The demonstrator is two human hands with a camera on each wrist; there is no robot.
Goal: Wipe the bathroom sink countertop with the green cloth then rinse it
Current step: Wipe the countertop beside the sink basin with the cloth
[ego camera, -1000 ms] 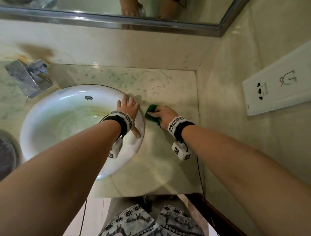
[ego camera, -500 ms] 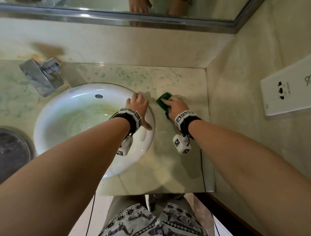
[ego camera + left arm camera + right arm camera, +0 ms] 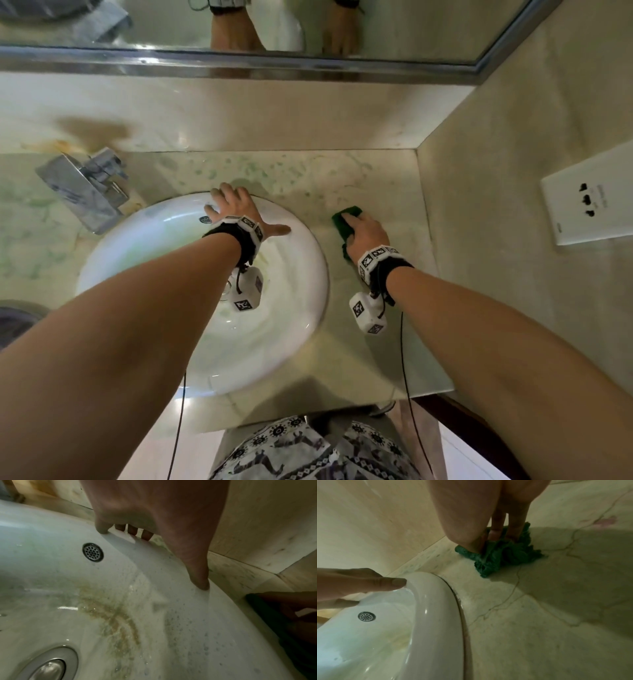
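The green cloth (image 3: pixel 345 219) lies bunched on the marble countertop (image 3: pixel 376 342), just right of the white sink (image 3: pixel 291 342). My right hand (image 3: pixel 364 231) lies on top of it, fingers fairly straight and pressing it to the stone. The right wrist view shows two fingertips (image 3: pixel 513 532) pushed into the cloth (image 3: pixel 501 557). My left hand (image 3: pixel 234 207) rests spread on the sink's back rim near the overflow hole (image 3: pixel 205 219). In the left wrist view its thumb (image 3: pixel 200 582) and fingertips touch the rim, holding nothing.
A chrome faucet (image 3: pixel 85 192) stands at the back left of the sink. The basin has a brownish stain (image 3: pixel 111 615) and a metal drain plug (image 3: pixel 49 668). A side wall with a white socket plate (image 3: pixel 589 195) closes the right. A mirror (image 3: pixel 137 20) is above.
My left hand slid along the rim from the sink's right side to its back edge. My right hand and the cloth moved away from the rim, toward the back wall.
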